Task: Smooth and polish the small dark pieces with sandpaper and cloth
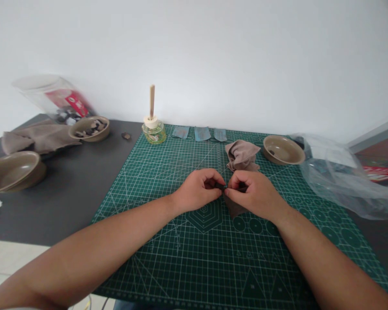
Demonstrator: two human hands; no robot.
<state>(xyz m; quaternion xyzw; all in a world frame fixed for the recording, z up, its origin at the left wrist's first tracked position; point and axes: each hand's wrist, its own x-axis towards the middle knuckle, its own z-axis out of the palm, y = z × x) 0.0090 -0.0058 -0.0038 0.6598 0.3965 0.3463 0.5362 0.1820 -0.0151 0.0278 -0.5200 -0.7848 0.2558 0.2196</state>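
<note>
Over the middle of the green cutting mat (194, 161), my left hand (198, 189) and my right hand (257, 193) meet with fingertips nearly touching. Both are closed in a pinch around a small dark piece (220, 186), mostly covered by the fingers; its kind is unclear. Beneath my right hand, a corner of brown cloth (235, 209) hangs down. A crumpled part of brown cloth (242, 153) lies just beyond that hand; whether the two parts join is hidden.
A bowl (283, 150) with a dark bit stands right, beside a clear plastic bag (339, 172). Behind are a reed diffuser (154, 130) and three small bluish packets (202, 133). At left are a bowl of dried pieces (89, 129), another bowl (13, 172), cloth (42, 137) and a jar (56, 97).
</note>
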